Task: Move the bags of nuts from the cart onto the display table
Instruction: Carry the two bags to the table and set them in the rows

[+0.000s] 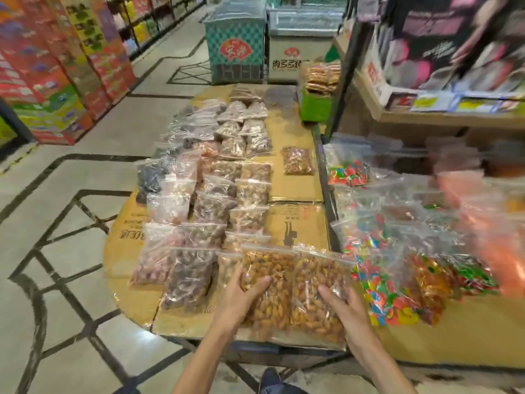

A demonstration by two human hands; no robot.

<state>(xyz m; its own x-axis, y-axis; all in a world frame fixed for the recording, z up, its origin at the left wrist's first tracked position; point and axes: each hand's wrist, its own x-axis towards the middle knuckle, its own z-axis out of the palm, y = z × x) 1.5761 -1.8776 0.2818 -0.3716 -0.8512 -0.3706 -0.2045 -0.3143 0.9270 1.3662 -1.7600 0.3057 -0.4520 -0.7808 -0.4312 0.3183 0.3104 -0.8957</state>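
Two clear zip bags of golden-brown nuts lie side by side at the near edge of the cardboard-covered cart [298, 220]. My left hand [241, 297] grips the left bag [270, 282] from its left side, thumb on top. My right hand [345, 308] grips the right bag [315, 294] from its right side. Rows of further bags of nuts [216, 191] cover the cart's left half, and a lone bag of nuts [298, 160] lies further back. The display table [454, 331] stands to the right, holding bags of colourful candy [380, 282].
A wooden shelf unit [443, 115] with packaged goods rises behind the display table. A green crate [315, 103] of snack packs sits beyond the cart, with chest freezers [238, 44] further back. Stacked cartons [56, 66] line the aisle on the left. My shoe [270, 379] shows at the bottom.
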